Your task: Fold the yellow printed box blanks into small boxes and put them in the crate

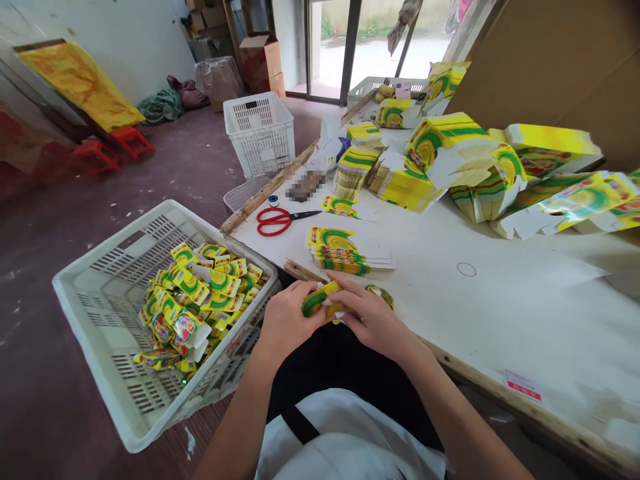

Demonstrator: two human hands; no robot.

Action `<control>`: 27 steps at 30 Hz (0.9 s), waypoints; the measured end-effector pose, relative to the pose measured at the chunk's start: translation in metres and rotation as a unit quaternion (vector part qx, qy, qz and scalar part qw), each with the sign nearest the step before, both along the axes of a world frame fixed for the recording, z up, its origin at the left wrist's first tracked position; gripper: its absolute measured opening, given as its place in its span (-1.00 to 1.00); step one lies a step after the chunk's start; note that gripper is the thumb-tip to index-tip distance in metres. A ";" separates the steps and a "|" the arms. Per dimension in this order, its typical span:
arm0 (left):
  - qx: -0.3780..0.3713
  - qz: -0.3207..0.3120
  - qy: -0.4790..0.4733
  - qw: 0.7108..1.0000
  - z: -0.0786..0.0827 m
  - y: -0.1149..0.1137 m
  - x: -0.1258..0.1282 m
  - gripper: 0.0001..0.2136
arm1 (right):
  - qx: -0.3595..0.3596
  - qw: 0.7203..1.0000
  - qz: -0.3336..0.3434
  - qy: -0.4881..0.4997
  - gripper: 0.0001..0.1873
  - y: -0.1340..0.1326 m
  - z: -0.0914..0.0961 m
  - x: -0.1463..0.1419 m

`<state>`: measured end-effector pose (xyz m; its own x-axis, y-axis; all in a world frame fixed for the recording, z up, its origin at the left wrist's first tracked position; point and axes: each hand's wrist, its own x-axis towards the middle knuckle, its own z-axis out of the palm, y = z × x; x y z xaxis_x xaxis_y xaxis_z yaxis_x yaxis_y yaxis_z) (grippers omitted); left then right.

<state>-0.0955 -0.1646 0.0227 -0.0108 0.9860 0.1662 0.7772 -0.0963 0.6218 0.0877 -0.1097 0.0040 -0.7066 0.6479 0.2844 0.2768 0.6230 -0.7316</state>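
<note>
Over the table's front edge, a small yellow and green carton (316, 301) is held between my two hands. My left hand (293, 317) grips its left side, fingers wrapped round it. My right hand (367, 310) has its fingers closed at the carton's right end, where white flaps show. Just beyond my hands lies a fanned stack of flat printed cartons (335, 250). A green and yellow coil (381, 293), partly hidden, sits beside my right hand. At my left stands a white plastic crate (100, 287) holding many small folded cartons (200, 293).
Red-handled scissors (275, 221) and a small blue roll (273, 199) lie on the white table (415, 260). Piles of flat cartons (410, 180) line its far side. A rubber band (466, 269) lies to the right. Another white crate (260, 133) stands on the floor beyond.
</note>
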 end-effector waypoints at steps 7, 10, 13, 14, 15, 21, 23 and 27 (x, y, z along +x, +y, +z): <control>-0.062 -0.059 -0.122 0.989 0.007 -0.003 -0.006 -0.58 | -0.018 0.999 0.040 0.021 -0.48 -0.002 -0.005 0.008; -0.040 0.000 -0.197 0.980 0.001 -0.005 -0.008 -0.47 | 0.019 0.999 0.006 0.031 -0.60 0.001 -0.005 0.011; -0.052 0.122 -0.346 0.929 -0.009 -0.006 -0.010 -0.46 | 0.044 0.997 -0.036 0.052 -0.66 0.003 -0.004 0.011; -0.072 0.148 -0.401 0.901 -0.011 -0.006 -0.009 -0.48 | 0.049 0.996 -0.050 0.061 -0.67 0.003 -0.004 0.010; -0.097 0.163 -0.449 0.873 -0.013 -0.006 -0.008 -0.50 | 0.054 0.994 -0.063 0.068 -0.69 0.003 -0.004 0.009; -0.125 0.172 -0.600 0.771 -0.015 -0.003 0.007 -0.43 | 0.074 0.993 -0.074 0.048 -0.80 0.002 -0.007 0.008; -0.111 0.179 -0.622 0.754 -0.015 -0.001 0.010 -0.42 | 0.063 0.996 -0.051 0.026 -0.81 0.003 -0.006 0.012; -0.102 0.182 -0.630 0.748 -0.014 0.001 0.011 -0.44 | 0.036 0.999 -0.004 0.026 -0.71 0.005 0.001 0.016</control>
<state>-0.0849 -0.1640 0.0084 -0.3062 0.8828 -0.3563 -0.4859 0.1769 0.8559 0.1037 -0.1044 0.0047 -0.6849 0.6296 0.3667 0.2452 0.6731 -0.6977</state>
